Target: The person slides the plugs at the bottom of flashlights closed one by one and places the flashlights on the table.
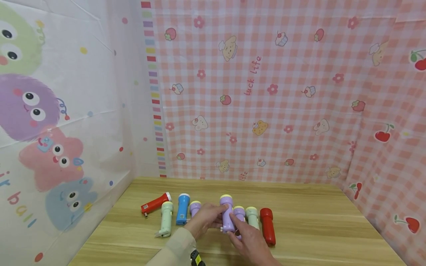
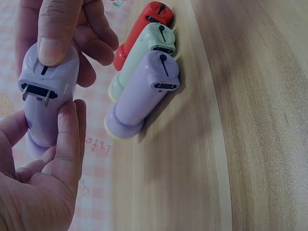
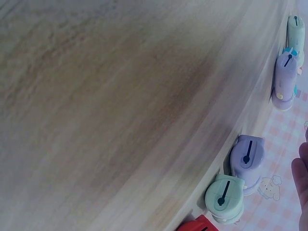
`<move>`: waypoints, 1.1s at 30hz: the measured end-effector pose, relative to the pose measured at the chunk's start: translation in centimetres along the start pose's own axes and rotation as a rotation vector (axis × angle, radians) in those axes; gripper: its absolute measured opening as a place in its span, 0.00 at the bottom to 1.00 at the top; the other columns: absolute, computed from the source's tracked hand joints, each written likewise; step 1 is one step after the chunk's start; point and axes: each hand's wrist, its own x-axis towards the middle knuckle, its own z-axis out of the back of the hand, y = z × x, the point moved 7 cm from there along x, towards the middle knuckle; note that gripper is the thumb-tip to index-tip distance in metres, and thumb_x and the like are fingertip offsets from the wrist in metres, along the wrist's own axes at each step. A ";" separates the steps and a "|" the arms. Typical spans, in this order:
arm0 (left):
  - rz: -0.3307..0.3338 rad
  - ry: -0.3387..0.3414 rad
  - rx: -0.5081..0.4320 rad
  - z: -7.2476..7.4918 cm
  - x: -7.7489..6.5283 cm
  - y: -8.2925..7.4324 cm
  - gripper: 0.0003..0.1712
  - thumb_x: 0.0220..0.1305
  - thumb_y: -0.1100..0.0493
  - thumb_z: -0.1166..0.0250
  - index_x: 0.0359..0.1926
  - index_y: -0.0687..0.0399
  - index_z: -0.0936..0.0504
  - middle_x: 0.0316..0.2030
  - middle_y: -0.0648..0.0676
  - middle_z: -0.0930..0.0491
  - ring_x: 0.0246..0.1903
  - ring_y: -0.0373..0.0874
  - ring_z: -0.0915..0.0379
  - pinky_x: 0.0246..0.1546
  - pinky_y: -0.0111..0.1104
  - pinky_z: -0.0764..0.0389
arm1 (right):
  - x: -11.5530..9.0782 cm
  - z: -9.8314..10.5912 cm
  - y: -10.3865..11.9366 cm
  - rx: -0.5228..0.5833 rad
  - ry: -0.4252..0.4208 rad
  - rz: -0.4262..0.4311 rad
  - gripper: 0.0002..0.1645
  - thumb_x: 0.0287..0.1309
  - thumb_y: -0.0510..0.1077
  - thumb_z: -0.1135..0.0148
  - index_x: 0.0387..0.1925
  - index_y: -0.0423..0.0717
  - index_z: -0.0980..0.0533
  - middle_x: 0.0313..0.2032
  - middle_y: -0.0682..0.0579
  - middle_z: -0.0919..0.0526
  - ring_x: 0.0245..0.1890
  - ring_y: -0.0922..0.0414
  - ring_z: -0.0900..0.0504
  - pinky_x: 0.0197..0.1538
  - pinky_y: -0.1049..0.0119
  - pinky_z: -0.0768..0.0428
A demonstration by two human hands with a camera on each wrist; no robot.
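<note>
Both hands hold a purple flashlight [image 1: 227,216] above the table, its yellow-rimmed head facing away from the person. My left hand [image 1: 207,218] grips the body between thumb and fingers. At the tail end, the thumb of my right hand [image 1: 250,240] presses beside a dark slot, with its fingers curled behind. Two metal plug prongs stick out of this held flashlight [image 2: 50,103] in the left wrist view. Just right of it lie a second purple flashlight [image 1: 239,212], a mint green flashlight [image 1: 253,218] and a red flashlight [image 1: 268,227]. Only some fingertips of my right hand [image 3: 302,168] show in the right wrist view.
On the left of the wooden table [image 1: 309,221] lie a tilted red flashlight [image 1: 154,204], a mint green flashlight [image 1: 166,220] with its plug folded out, and a blue flashlight [image 1: 182,210]. Another purple flashlight [image 1: 195,207] is partly hidden by the left hand. A checked curtain [image 1: 283,111] hangs behind.
</note>
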 end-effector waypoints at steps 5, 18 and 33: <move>0.014 0.000 0.003 0.1 0.0 0.1 0.21 0.69 0.52 0.39 0.40 0.70 0.18 0.28 0.55 0.19 0.26 0.41 0.23 0.31 0.32 0.17 | -0.1 -0.1 -0.1 0.006 0.006 -0.008 0.29 0.61 0.42 0.34 0.63 0.37 0.27 0.36 0.53 0.17 0.32 0.59 0.18 0.35 0.68 0.20; 0.013 0.005 -0.006 0.3 0.0 0.1 0.23 0.71 0.52 0.39 0.44 0.73 0.19 0.30 0.57 0.17 0.28 0.42 0.21 0.34 0.36 0.15 | 0.0 -0.1 -0.2 0.033 0.016 -0.016 0.28 0.61 0.39 0.35 0.62 0.37 0.27 0.37 0.53 0.16 0.32 0.60 0.18 0.36 0.68 0.19; 0.027 0.006 -0.007 0.3 0.2 0.0 0.25 0.70 0.51 0.39 0.47 0.75 0.20 0.33 0.58 0.16 0.32 0.45 0.18 0.37 0.38 0.15 | -0.2 0.0 -0.3 0.045 -0.049 0.012 0.30 0.56 0.35 0.34 0.62 0.36 0.26 0.36 0.53 0.16 0.31 0.63 0.19 0.35 0.69 0.19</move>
